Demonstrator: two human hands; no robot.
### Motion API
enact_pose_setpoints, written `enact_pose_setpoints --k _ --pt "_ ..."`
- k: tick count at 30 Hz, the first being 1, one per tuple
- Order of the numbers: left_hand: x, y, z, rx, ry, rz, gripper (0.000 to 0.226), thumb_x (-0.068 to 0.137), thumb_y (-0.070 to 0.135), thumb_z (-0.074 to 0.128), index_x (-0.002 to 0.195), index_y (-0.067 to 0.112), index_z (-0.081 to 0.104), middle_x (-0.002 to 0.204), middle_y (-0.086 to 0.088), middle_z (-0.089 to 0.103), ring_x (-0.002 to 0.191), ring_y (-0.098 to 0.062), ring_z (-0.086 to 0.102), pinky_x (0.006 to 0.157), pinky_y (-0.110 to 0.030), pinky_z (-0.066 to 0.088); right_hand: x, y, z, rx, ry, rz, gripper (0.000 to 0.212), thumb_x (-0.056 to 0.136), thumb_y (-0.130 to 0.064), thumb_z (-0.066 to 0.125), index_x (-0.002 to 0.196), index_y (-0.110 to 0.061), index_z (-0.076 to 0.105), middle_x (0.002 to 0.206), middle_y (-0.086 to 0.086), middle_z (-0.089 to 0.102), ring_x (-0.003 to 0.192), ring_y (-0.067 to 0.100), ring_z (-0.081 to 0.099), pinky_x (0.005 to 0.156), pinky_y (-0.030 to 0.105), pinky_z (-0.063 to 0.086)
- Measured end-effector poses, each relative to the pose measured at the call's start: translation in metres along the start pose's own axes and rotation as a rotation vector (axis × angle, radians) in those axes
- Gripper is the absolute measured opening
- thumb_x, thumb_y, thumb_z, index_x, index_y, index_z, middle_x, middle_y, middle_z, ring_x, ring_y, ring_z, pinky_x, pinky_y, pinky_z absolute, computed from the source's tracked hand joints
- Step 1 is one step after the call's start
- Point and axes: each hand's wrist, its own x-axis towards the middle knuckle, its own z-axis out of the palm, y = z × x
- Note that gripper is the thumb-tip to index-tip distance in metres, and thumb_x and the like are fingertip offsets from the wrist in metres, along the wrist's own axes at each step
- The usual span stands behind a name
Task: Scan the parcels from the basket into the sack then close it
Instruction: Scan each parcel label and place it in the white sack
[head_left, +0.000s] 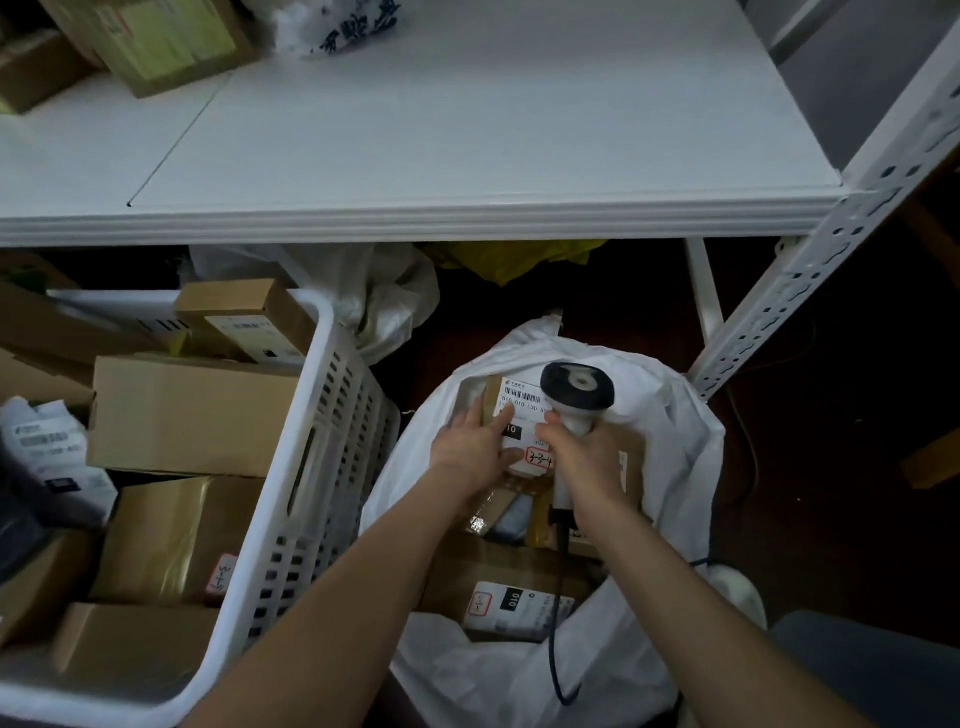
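1. The basket (322, 415), white and slotted, stood at 9 o'clock of the sack (675, 441), and the two touched. It held brown cartons. The largest carton (192, 415) lay across its middle, with a pale mailer bag (47, 441) at 9 o'clock of it.

2. My left hand (475, 441) was over the sack mouth. Its fingers were spread apart and nearly straight, laid flat on the top face of the labelled parcel (519, 395). The forefinger and thumb touched the white label. The forearm entered from 6 o'clock and ran toward 1 o'clock.

3. The labelled parcel lay label-up in the sack mouth, on top of other packages. Its barcode was at the 12 o'clock end.

4. My right hand (592, 462) was just beside the left, at its 3 o'clock. Its fingers were clamped round the white handle of the scanner (576, 389). The dark scanner head stood at 12 o'clock of the hand, over the parcel's right part. I could not tell whether the head touched the parcel. The black cable (558, 623) left the handle base toward 6 o'clock.

5. A second parcel (514, 605) lay deeper in the sack, at 6 o'clock of my hands.

6. The sack was white, with its mouth open.

7. The shelf board (467, 130) spanned 12 o'clock, and its perforated upright (831, 249) stood at 2 o'clock of the sack.
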Motion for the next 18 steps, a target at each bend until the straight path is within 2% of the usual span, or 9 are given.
enact_pose_setpoints --k 2,5,6,8,10,12,15,16,18 --pt "-0.004 -0.006 -0.003 0.087 0.075 0.043 0.071 0.093 0.061 0.041 0.153 0.035 0.015 0.161 -0.009 0.004 0.146 -0.03 0.015 0.115 -0.043 0.024 0.008 0.004 0.006 -0.019 -0.014 0.004 0.028 0.081 -0.019 0.07 0.108 -0.017 0.064 0.1 0.003 0.071 0.092 0.018 0.067 0.081 0.038 0.055" --pt "-0.018 -0.017 0.005 0.261 0.327 0.135 0.064 0.092 0.062 0.042 0.148 0.032 0.033 0.16 -0.008 0.011 0.145 -0.028 0.014 0.114 -0.045 0.018 0.015 0.011 0.006 -0.011 -0.025 0.015 0.029 0.083 -0.017 0.069 0.111 -0.014 0.063 0.098 0.0 0.07 0.085 0.01 0.067 0.064 0.024 0.049" --pt "-0.019 -0.021 0.009 0.285 0.337 0.131 0.063 0.092 0.061 0.04 0.148 0.033 0.032 0.161 -0.008 0.009 0.147 -0.028 0.008 0.116 -0.047 0.013 0.016 0.013 0.005 -0.012 -0.018 0.014 0.03 0.083 -0.016 0.069 0.112 -0.013 0.062 0.097 -0.001 0.07 0.083 0.008 0.065 0.061 0.021 0.046" --pt "-0.015 -0.026 0.015 0.292 0.252 0.073 0.065 0.095 0.06 0.035 0.151 0.033 0.019 0.162 -0.008 0.0 0.148 -0.028 -0.007 0.118 -0.053 0.002 0.015 0.016 0.004 -0.024 0.01 0.018 0.029 0.083 -0.016 0.07 0.111 -0.013 0.061 0.095 -0.002 0.068 0.078 0.003 0.062 0.056 0.017 0.041" --pt "-0.01 -0.025 0.014 0.257 0.187 0.025 0.065 0.096 0.057 0.036 0.152 0.034 0.014 0.162 -0.008 -0.004 0.148 -0.028 -0.011 0.118 -0.054 -0.001 0.012 0.019 0.006 -0.045 0.001 0.006 0.024 0.084 -0.014 0.07 0.106 -0.015 0.061 0.094 -0.001 0.069 0.075 0.004 0.062 0.055 0.016 0.044" --pt "-0.008 -0.025 0.009 0.209 0.219 0.081 0.061 0.095 0.055 0.04 0.15 0.034 0.023 0.162 -0.008 0.0 0.149 -0.027 -0.005 0.119 -0.05 0.002 0.011 0.021 0.011 -0.075 -0.008 -0.016 0.025 0.082 -0.013 0.069 0.106 -0.015 0.062 0.096 0.003 0.07 0.08 0.012 0.066 0.066 0.025 0.053" --pt "-0.013 -0.034 0.0 0.036 0.448 0.173 0.057 0.094 0.044 0.051 0.147 0.029 0.035 0.158 -0.009 0.021 0.144 -0.028 0.023 0.115 -0.044 0.021 0.015 0.023 0.024 -0.12 -0.034 -0.041 0.033 0.08 -0.012 0.068 0.112 -0.018 0.06 0.095 0.002 0.069 0.083 0.016 0.067 0.072 0.032 0.056" --pt "-0.012 -0.04 -0.004 -0.044 0.509 0.128 0.06 0.093 0.041 0.054 0.147 0.026 0.034 0.155 -0.009 0.026 0.14 -0.028 0.031 0.112 -0.043 0.028 0.016 0.025 0.029 -0.147 -0.047 -0.043 0.035 0.078 -0.015 0.068 0.111 -0.022 0.06 0.093 0.0 0.069 0.083 0.017 0.067 0.074 0.036 0.057" --pt "-0.003 -0.051 -0.013 -0.262 0.471 -0.065 0.068 0.093 0.041 0.057 0.15 0.02 0.027 0.154 -0.009 0.029 0.138 -0.027 0.035 0.108 -0.041 0.036 0.017 0.032 0.038 -0.228 -0.078 -0.032 0.034 0.072 -0.025 0.065 0.105 -0.029 0.058 0.088 -0.003 0.069 0.082 0.018 0.066 0.078 0.043 0.056"
